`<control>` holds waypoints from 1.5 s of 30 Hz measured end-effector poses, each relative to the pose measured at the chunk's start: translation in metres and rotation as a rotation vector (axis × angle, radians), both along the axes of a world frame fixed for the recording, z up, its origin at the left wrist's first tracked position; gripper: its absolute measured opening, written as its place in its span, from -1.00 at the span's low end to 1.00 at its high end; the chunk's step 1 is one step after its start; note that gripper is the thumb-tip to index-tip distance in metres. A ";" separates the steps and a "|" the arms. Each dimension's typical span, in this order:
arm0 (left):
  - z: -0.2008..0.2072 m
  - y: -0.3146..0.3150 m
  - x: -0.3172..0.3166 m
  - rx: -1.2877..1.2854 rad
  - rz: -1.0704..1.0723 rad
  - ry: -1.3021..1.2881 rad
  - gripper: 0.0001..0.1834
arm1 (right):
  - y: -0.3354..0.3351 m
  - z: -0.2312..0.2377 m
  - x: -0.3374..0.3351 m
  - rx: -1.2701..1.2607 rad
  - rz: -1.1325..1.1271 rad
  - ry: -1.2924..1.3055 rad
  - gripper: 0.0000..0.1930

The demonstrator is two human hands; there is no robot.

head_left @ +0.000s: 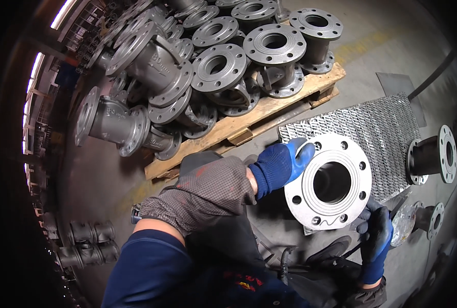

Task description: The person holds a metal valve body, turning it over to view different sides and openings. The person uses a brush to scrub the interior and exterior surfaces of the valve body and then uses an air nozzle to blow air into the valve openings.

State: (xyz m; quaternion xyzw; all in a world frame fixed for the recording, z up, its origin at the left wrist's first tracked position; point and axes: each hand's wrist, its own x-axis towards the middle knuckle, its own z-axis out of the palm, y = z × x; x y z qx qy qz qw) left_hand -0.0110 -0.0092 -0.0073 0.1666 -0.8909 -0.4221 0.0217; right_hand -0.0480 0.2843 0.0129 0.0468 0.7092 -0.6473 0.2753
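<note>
A grey metal flanged pipe fitting (299, 187) is in front of me, its round machined face turned up toward me. Several bolt holes ring the dark central bore. My left hand (285, 167), in a blue glove, grips the upper left rim with the thumb over the edge. At the lower right rim, my right hand (376, 233), in a blue and dark glove, has its fingers curled against the flange. The fitting's body below the flange is hidden. Under and behind it lies a metal-mesh-covered work surface (377, 123). A thin dark line by my right hand cannot be made out.
A wooden pallet (269, 115) at the upper left carries several stacked flanged fittings (221, 69). Two more fittings stand at the right, one by the mesh surface (428, 156) and one lower down (428, 219). Further castings (87, 244) lie on the floor at far left.
</note>
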 end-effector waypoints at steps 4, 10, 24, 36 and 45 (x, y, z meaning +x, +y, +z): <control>0.031 -0.032 -0.046 -0.173 -0.130 0.128 -0.54 | -0.015 0.005 -0.016 0.021 -0.050 0.062 -0.35; 0.014 -0.106 -0.158 -1.042 0.060 0.065 -0.17 | -0.025 -0.004 -0.037 0.041 -0.154 0.087 -0.43; 0.006 -0.126 -0.211 -0.817 -0.026 -0.381 -0.04 | -0.037 0.016 -0.062 0.060 -0.081 0.036 -0.47; -0.010 -0.121 -0.215 -0.521 -0.086 -0.227 -0.10 | -0.096 0.008 -0.159 0.071 0.163 0.430 -0.62; 0.013 -0.104 -0.179 -0.696 -0.071 -0.198 -0.50 | -0.301 -0.039 -0.279 0.249 0.775 0.997 -0.87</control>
